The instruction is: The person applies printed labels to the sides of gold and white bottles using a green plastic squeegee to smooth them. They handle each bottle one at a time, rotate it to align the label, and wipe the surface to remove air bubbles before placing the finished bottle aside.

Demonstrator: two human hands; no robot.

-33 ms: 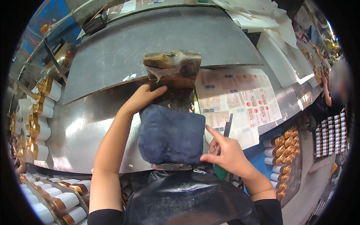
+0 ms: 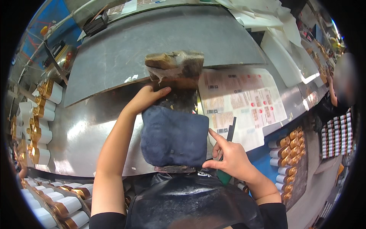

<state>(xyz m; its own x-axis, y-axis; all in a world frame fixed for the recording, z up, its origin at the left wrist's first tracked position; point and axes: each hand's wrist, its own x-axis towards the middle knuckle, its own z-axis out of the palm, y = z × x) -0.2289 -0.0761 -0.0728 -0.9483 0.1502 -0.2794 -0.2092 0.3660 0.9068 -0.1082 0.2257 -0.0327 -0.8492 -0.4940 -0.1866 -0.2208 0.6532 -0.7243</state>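
Observation:
A dark blue cloth-covered pad (image 2: 175,137) lies in front of me, against a dark, stained board (image 2: 177,97) with a worn block (image 2: 175,63) at its far end. My left hand (image 2: 146,98) is closed round the board's left edge beyond the pad. Its thumb lies on top and its other fingers are mostly hidden. At the pad's right side, my right hand (image 2: 228,154) holds a tool with a green handle (image 2: 224,176) and a narrow dark blade (image 2: 231,129) pointing away from me. Its index fingertip and thumb reach the pad's edge. A small piece (image 2: 172,152) sits on the pad.
Printed label sheets (image 2: 244,103) lie on the metal table right of the board. Beyond stands a raised grey slab (image 2: 164,34). White containers with gold tops (image 2: 44,133) line the left; more (image 2: 284,152) stand at right. Another person (image 2: 335,87) is at far right.
My right thumb and fingers have shifted very slightly along the pad's edge. Two small pieces showed on the pad before; now I see one. My left hand stays in place.

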